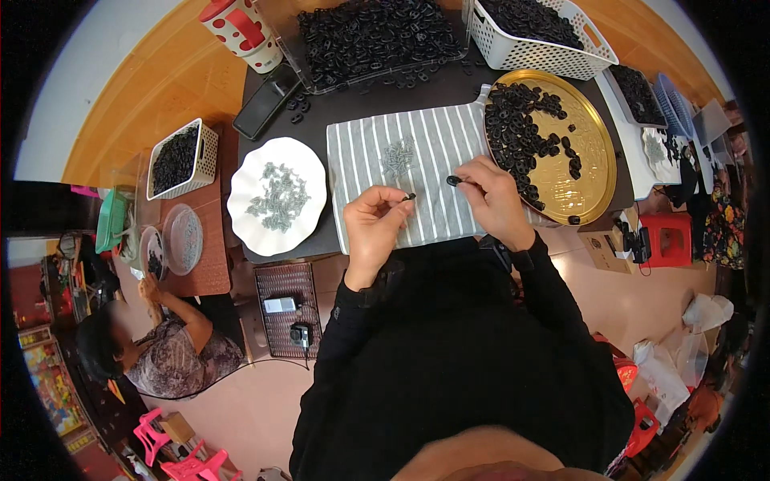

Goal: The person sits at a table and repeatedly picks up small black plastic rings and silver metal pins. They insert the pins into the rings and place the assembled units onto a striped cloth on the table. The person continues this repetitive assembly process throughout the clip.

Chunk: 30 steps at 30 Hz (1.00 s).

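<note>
My left hand (375, 227) is closed in a pinch on a small black part (410, 196) above the striped cloth. Facing it, my right hand (496, 200) pinches a black oval plastic piece (453, 180) between thumb and fingers. The two pieces are apart. Under and beyond my hands lies a grey cloth with white stripes (357, 152), bearing a small pile of little silvery-grey parts (398, 157). To the right, a round gold tray (589, 120) holds many loose black oval pieces (513, 128). A white scalloped plate (248, 167) at left carries more small grey parts (279, 196).
A clear bin (377, 48) of black pieces stands at the back, beside a white basket (513, 52). A phone (261, 108) and a red-dotted tumbler (249, 40) are back left. A co-worker (172, 353) sits at a brown table (210, 256) on the left.
</note>
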Tool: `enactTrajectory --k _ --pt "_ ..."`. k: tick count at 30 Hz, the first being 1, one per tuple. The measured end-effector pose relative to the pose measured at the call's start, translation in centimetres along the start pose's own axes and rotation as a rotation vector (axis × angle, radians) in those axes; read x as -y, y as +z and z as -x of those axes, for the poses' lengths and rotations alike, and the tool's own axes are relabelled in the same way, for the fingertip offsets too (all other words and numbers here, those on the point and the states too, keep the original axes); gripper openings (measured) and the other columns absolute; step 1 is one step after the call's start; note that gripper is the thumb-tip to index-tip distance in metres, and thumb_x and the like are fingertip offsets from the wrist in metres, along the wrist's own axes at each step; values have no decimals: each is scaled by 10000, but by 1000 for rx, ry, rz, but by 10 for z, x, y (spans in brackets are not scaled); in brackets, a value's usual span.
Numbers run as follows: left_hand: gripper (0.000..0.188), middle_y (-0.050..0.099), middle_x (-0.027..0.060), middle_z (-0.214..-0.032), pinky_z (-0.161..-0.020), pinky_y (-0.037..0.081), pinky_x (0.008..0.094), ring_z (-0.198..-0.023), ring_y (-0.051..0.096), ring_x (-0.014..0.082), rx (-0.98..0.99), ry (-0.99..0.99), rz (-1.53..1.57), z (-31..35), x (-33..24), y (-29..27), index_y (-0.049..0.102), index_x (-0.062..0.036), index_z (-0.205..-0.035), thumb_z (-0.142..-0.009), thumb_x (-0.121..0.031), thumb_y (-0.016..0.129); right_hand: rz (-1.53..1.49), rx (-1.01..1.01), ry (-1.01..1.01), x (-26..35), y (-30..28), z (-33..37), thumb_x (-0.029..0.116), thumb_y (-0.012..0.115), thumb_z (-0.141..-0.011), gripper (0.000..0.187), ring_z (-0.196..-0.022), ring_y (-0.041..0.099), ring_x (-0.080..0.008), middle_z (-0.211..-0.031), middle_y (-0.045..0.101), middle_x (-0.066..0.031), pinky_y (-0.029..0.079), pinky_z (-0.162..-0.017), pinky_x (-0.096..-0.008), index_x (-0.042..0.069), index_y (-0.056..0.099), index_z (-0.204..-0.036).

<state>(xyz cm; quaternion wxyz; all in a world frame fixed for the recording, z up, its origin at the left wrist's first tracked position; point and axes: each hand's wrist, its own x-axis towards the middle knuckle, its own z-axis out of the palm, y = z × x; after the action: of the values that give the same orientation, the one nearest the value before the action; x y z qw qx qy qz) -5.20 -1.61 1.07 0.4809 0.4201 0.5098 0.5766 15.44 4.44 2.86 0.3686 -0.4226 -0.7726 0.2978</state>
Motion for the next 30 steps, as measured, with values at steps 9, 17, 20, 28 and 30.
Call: enactTrajectory --k 9,17,20,28,30 --pt "77 675 79 -755 -516 455 201 -620 621 93 22 -56 214 -5 -1 0 654 39 -898 -831 74 643 110 5 -61 4 5 -2 -18 636 -738 176 -814 561 -349 -852 544 -150 452 -718 -410 0 600 -909" --pt "81 682 91 -773 -501 448 192 -625 634 107 37 -121 266 -4 -5 -2 653 39 -911 -837 70 642 -176 56 3 18 12 -2 -29 614 -803 134 -717 584 -254 -842 577 -127 452 -614 -323 -24 623 -936" --pt "70 677 97 -768 -508 450 197 -607 627 116 63 -139 317 -4 -4 1 653 43 -915 -848 57 642 -319 32 -48 28 27 -1 -46 608 -823 139 -691 569 -190 -844 586 -109 441 -590 -280 -33 626 -961" --pt "121 675 107 -806 -540 455 205 -639 607 116 147 -123 368 0 -3 3 658 60 -982 -870 26 629 -568 -9 111 27 43 4 -76 592 -856 90 -745 572 -91 -847 601 -37 450 -648 -226 -26 608 -929" --pt "146 677 117 -826 -575 467 217 -677 613 129 147 -122 446 0 -4 5 661 61 -1014 -878 23 622 -657 -9 167 27 42 4 -77 591 -863 89 -754 576 -74 -840 606 -25 457 -667 -213 -17 606 -926"
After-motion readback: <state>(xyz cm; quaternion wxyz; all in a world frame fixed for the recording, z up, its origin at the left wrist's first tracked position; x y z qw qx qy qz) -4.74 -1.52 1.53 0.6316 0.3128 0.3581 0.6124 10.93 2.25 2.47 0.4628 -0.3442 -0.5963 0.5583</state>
